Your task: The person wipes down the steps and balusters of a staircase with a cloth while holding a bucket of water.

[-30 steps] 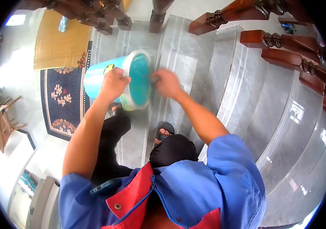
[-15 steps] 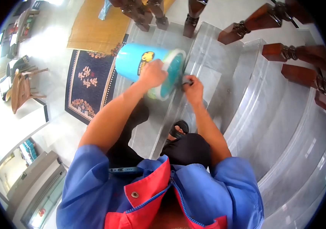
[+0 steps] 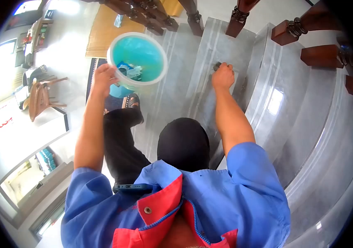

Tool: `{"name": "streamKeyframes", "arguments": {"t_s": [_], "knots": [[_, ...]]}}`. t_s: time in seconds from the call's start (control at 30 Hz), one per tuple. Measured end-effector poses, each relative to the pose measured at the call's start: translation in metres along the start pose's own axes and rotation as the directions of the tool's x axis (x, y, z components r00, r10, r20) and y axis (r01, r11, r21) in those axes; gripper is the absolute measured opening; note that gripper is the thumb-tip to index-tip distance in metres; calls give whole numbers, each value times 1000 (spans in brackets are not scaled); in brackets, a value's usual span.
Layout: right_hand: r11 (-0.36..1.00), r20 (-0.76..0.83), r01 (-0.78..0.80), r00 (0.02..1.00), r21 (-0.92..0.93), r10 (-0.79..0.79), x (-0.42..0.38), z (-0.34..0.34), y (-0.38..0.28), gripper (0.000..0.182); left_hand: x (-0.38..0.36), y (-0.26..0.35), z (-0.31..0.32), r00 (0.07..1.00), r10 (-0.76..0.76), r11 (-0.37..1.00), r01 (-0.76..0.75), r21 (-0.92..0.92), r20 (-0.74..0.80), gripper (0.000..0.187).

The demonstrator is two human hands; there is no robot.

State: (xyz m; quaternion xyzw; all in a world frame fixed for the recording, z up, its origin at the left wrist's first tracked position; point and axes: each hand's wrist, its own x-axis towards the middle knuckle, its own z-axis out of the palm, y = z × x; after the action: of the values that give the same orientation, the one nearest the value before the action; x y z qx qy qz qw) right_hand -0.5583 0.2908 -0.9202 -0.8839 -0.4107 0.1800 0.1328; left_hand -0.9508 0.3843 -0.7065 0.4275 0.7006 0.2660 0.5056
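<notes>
My left hand (image 3: 105, 78) grips the white rim of a turquoise bucket (image 3: 143, 47), on its left side. The bucket's mouth faces up toward me, and some crumpled wrappers (image 3: 131, 71) lie at its bottom. To the right, my right hand (image 3: 224, 76) is closed on a small dark grey object (image 3: 217, 65), low over a grey stair tread (image 3: 203, 84). What kind of thing it is cannot be made out.
Glossy grey stairs (image 3: 281, 107) curve away to the right. Dark wooden balusters (image 3: 286, 34) line the top. A dark patterned mat (image 3: 95, 72) and a tan mat (image 3: 102, 37) lie on the left, with a wooden chair (image 3: 40, 97) further off. My sandalled foot (image 3: 134, 101) is below the bucket.
The bucket has turned from lying sideways to mouth-up and moved left. My left hand shifted from its side to its rim. My right hand moved away from its mouth, up and right.
</notes>
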Motion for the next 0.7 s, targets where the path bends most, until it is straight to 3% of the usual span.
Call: {"name": "streamKeyframes", "arguments": {"t_s": [0.03,0.1,0.17,0.23,0.37,0.43,0.5,0.7], "knots": [[1000,28,-20,999,-17,20,4,-2,-2,20,0,4,-6,1000,9,1000,-9,4,0,16],[1000,29,3,1000,-4,-3,2,-9,-2,20,4,6,-18,990,-12,998,4,-58,-140,20],[1000,34,29,999,-8,-29,-4,-14,0,20,15,-1,-29,991,-2,997,-9,-82,-130,24],[992,-4,112,994,-54,-113,-10,-13,5,21,22,-8,-35,971,-6,977,-46,-209,-240,25],[981,-39,171,984,-89,-175,-24,-3,15,21,43,-54,-73,977,-10,913,-78,-400,-213,26],[995,-68,75,994,-65,-80,-35,0,12,22,51,-68,-96,983,6,895,-88,-437,-185,25],[998,-87,4,996,-59,-9,-47,4,12,25,69,-83,-118,985,-21,795,-88,-600,-172,22],[994,-171,-102,981,-33,95,-95,37,16,24,126,-144,-196,998,-9,715,-41,-698,-67,16]]}}
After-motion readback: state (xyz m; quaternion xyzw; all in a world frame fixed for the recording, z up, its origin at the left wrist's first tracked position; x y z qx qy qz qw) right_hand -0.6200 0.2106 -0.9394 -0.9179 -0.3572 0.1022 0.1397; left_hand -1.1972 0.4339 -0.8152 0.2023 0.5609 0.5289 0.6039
